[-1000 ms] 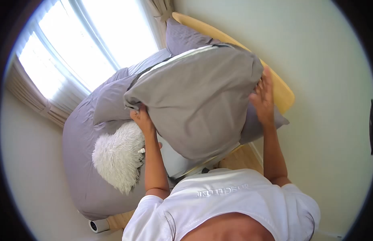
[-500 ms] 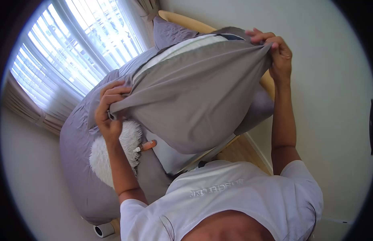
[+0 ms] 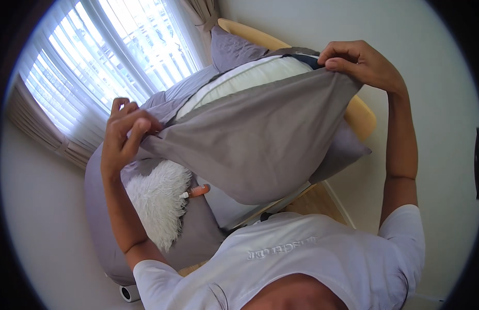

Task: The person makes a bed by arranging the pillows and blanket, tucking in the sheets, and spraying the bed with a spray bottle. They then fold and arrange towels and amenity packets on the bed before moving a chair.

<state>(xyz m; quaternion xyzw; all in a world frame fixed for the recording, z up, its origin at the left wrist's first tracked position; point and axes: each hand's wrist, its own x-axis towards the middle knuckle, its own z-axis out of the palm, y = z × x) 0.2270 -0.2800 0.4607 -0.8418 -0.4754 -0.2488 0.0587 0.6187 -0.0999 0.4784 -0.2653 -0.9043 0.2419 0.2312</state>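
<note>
A grey pillowcase [image 3: 255, 139] hangs spread between my two hands, its opening at the top edge. Inside the opening shows a white pillow [image 3: 244, 80]. My left hand [image 3: 127, 129] is closed at the left corner of the case, its fingers bent and slightly blurred. At the right corner, my right hand [image 3: 355, 62] pinches the case edge between thumb and fingers. Below my left hand, a fluffy white cushion [image 3: 162, 201] lies on the bed, with a small orange bottle [image 3: 198, 191] against its right side.
The bed [image 3: 108, 232] has grey bedding and a wooden headboard [image 3: 361, 119]. Another grey pillow [image 3: 234, 49] leans at its far end. A window with sheer curtains [image 3: 131, 46] is at the upper left. A white cylindrical object [image 3: 130, 293] stands at the lower left.
From lower grips at the sides, both hands have moved up and outward to the corners of the case. Its opening is stretched wider, and more of the white pillow shows.
</note>
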